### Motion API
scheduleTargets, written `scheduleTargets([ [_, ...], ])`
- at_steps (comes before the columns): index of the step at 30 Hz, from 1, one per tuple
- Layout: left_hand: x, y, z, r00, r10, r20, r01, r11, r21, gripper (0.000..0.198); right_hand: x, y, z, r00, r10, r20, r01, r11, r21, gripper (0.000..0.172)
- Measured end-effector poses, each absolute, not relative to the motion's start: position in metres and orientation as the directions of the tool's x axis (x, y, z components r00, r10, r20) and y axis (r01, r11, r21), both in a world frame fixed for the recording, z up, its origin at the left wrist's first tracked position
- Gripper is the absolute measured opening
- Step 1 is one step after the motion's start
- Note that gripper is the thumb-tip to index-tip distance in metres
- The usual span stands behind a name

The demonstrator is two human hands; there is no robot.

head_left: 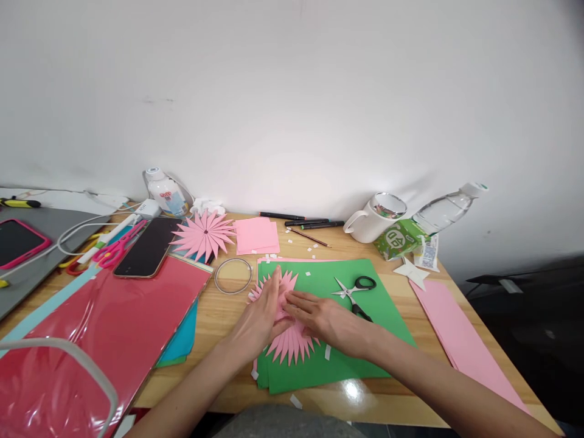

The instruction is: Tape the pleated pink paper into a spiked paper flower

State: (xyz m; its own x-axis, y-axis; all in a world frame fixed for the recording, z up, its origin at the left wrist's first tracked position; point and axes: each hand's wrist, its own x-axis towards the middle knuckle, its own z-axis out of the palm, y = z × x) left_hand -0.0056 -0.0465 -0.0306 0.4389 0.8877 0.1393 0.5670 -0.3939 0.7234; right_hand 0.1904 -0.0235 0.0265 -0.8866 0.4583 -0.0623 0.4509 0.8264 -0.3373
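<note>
A pink paper flower (292, 347) with pointed petals lies on a green paper sheet (365, 359) on the wooden table (228, 377). My left hand (260, 319) rests flat on the flower's left side, fingers stretched out. My right hand (326, 319) presses down on its centre and right side, fingers extended and lying flat. Black-handled scissors (356, 291) lie on the green sheet just behind my right hand. A second finished pink flower (204, 234) sits further back on the table.
A red sheet (104, 328), a phone (148, 246), pink scissors (119, 243) and a tape ring (233, 275) lie left. Pink paper squares (256, 234), pens (301, 220), a white mug (371, 219), a water bottle (444, 210) and a pink strip (460, 340) are behind and right.
</note>
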Motion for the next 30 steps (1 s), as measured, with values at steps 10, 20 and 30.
scheduleTargets([
  [10,-0.004,-0.045,-0.03,0.406,0.903,0.14,0.499,-0.348,0.794,0.105,0.193,-0.023,0.021,-0.898,0.439,-0.031,0.415,0.822,-0.389,0.056],
  [20,-0.003,-0.042,-0.032,0.375,0.919,0.121,0.4,-0.279,0.873,0.108,0.188,-0.02,0.023,-0.91,0.407,-0.08,0.405,0.83,-0.385,0.054],
  [30,-0.042,-0.04,0.014,-0.413,0.895,0.171,0.113,-0.136,0.984,0.041,0.19,-0.02,0.025,-0.88,0.451,-0.149,0.471,0.784,-0.405,0.06],
])
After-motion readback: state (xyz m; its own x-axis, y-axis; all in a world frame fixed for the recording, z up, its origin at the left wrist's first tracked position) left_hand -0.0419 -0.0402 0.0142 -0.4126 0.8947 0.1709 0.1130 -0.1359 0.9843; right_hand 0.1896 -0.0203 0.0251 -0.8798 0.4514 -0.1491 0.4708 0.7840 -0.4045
